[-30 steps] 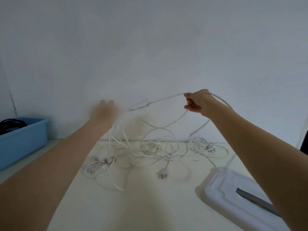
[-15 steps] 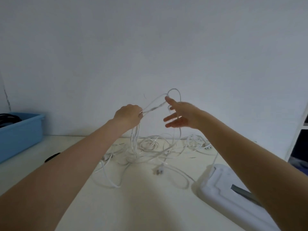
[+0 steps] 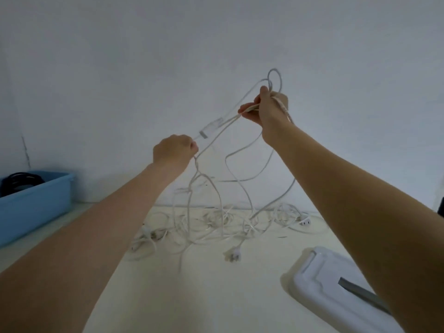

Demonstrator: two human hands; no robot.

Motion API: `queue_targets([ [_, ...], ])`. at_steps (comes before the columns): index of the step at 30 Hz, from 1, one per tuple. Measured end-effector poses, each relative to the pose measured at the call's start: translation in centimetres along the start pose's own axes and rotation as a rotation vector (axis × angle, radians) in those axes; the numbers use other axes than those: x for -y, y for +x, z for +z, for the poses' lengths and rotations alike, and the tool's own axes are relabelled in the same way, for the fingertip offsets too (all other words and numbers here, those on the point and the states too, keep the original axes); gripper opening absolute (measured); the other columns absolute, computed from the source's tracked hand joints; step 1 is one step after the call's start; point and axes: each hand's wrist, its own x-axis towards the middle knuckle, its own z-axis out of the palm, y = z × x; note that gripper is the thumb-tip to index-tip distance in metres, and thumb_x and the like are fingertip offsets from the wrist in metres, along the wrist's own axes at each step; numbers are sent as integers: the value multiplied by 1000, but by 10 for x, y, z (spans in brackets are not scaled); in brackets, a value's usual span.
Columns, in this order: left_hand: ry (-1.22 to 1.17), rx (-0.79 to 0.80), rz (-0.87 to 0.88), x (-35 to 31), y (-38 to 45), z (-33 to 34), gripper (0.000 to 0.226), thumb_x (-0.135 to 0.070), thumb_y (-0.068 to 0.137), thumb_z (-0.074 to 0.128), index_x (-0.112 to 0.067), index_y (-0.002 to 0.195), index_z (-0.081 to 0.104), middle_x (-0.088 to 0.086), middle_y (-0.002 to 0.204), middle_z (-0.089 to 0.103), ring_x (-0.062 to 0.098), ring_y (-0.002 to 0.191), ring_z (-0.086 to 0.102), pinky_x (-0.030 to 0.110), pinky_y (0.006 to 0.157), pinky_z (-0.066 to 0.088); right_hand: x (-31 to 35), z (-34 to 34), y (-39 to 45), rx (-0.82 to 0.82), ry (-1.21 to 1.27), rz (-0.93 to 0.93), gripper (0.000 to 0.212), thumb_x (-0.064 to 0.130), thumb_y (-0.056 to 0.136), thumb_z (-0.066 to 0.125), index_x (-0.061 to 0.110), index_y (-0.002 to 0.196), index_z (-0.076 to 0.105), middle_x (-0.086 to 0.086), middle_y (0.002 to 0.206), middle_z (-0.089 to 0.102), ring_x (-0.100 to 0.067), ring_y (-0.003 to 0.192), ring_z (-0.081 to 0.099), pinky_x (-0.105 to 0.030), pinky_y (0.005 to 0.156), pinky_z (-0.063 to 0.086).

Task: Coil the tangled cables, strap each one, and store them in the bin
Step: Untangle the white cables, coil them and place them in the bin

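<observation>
Raised at frame centre: white cable (image 3: 242,97) stretched on a diagonal between pinching left hand (image 3: 174,151), lower, and gripping right hand (image 3: 266,109), higher, tangle (image 3: 216,224) below, blue bin (image 3: 36,203) far left.

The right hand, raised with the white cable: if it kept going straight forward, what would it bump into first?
Probably only the bare wall. Nothing stands between the right hand and it, though depth is hard to judge. The white cable it grips would simply trail along.
</observation>
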Motion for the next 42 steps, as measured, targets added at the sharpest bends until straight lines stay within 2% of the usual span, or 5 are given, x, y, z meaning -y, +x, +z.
queue_targets([
  [6, -1305, 347, -295, -9, 7, -17, 25, -21, 100, 40, -14, 82, 54, 3, 65, 60, 9, 40, 53, 22, 51, 51, -25, -18, 14, 42, 144, 154, 35, 23, 102, 35, 1, 76, 44, -20, 74, 60, -27, 61, 64, -32, 54, 59],
  [13, -142, 158, 159, 9, 18, -26, 39, -38, 94, 49, -12, 72, 67, -1, 52, 44, 15, 47, 40, 25, 50, 31, 6, -41, 43, -87, 143, 78, 37, 28, 102, 33, 3, 76, 42, -11, 46, 62, -23, 48, 65, -31, 48, 57],
  [22, -34, 441, -211, 40, 2, 6, 43, -29, 98, 44, -3, 131, 42, 19, 132, 50, 32, 116, 51, 32, 92, 41, -73, -65, -11, 364, -685, 449, 41, 29, 101, 36, 4, 75, 56, -8, 65, 57, -12, 44, 50, -16, 39, 40],
  [33, -882, 415, -6, -48, -41, 44, 17, -16, 91, 59, -16, 76, 51, 0, 70, 55, 6, 56, 54, 17, 57, 45, -71, -56, -36, 716, -533, 558, 41, 39, 99, 38, 5, 109, 59, -11, 106, 66, -25, 103, 63, -34, 90, 51],
  [42, -887, 306, -206, 17, -14, 3, 11, -25, 88, 63, -21, 81, 70, -1, 63, 36, 11, 52, 23, 14, 39, 18, -41, -81, -18, 407, 18, 483, 42, 34, 101, 36, 16, 62, 35, 5, 42, 35, -6, 32, 36, -14, 32, 27],
])
